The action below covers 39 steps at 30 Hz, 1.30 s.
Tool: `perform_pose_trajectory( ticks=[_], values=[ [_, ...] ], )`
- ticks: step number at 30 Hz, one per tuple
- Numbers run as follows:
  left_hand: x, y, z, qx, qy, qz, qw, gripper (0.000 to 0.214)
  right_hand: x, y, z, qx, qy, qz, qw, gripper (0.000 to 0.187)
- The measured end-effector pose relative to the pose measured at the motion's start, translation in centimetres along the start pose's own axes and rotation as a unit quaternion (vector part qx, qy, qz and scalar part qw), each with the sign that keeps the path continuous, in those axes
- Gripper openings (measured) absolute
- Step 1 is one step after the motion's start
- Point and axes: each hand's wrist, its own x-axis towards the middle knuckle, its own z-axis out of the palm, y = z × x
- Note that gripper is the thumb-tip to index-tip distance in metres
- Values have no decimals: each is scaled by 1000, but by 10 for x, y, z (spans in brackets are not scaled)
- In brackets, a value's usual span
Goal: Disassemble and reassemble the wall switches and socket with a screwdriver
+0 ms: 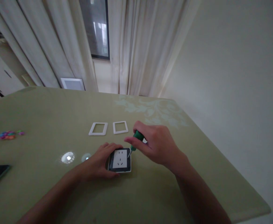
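1. Socket (120,159): I see it lying face up on the table (57,124), its white panel bordered in black.
2. Left hand (103,160): I observe it gripping the socket from the left, fingers at the far edge, thumb at the near edge.
3. Right hand (158,141): closed around the green screwdriver (138,136), whose slanted shaft I trace to the socket's right border.
4. Beyond, two white frames (98,134) lie side by side, apart.
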Motion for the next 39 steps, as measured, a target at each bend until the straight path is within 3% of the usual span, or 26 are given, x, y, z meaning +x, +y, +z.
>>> perform_pose_trajectory(
  ticks=[2,5,7,12,15,17,20,23,25,28,31,33,35,37,39],
  values=[
    [0,0,0,1,-6,-6,1000,84,1,0,1,-1,-3,18,1000,36],
    [0,0,0,7,-7,-5,1000,82,-1,-1,-2,37,-23,-52,998,22],
    [0,0,0,9,-9,-3,1000,79,-3,-1,-4,58,-31,-86,994,22],
    [-1,-5,2,1,-9,-1,1000,82,-5,3,-4,96,-13,-68,993,28],
    [-2,-7,3,-7,0,3,1000,83,-5,2,-7,150,-64,-111,980,38],
    [-2,-6,3,0,5,5,1000,79,-5,1,-7,164,-87,-135,973,34],
    [-1,-1,2,13,2,7,1000,76,-4,0,-1,71,-43,-118,990,26],
    [0,3,1,18,6,7,1000,80,-3,2,7,-77,20,-83,993,37],
    [1,3,0,26,8,8,1000,80,-3,4,6,-95,37,-79,992,41],
    [1,2,-2,46,17,5,999,80,-6,5,-5,37,-4,-101,994,35],
    [1,1,-3,56,30,-5,998,78,-6,6,-11,174,-62,-112,976,44],
    [1,0,-3,56,34,-5,998,79,-4,7,-4,190,-38,-103,976,36],
    [2,-1,-3,55,37,-3,998,80,0,6,8,144,24,-97,985,26],
    [3,-2,-1,53,39,1,998,79,3,5,19,70,75,-90,991,27],
    [3,-2,-1,53,43,6,998,79,3,4,23,44,81,-79,993,34]
  ],
)
